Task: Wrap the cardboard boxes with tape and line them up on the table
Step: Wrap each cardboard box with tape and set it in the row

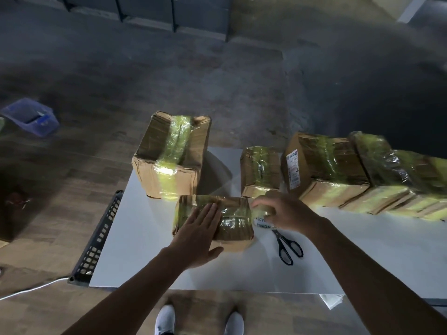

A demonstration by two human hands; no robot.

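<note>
On the white table (pixel 145 238), left hand (pixel 197 235), fingers flat and joined, steadies the small brown cardboard box (pixel 232 223) for wrapping, while right hand (pixel 285 211) grips the clear tape roll (pixel 259 214).

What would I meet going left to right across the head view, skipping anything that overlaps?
blue bin on the floor → black crate → large taped box → small taped box → box with white label → heavily wrapped box

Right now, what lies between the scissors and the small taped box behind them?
In the head view, the right hand, gripping the tape roll, sits between the scissors and the small box.
</note>
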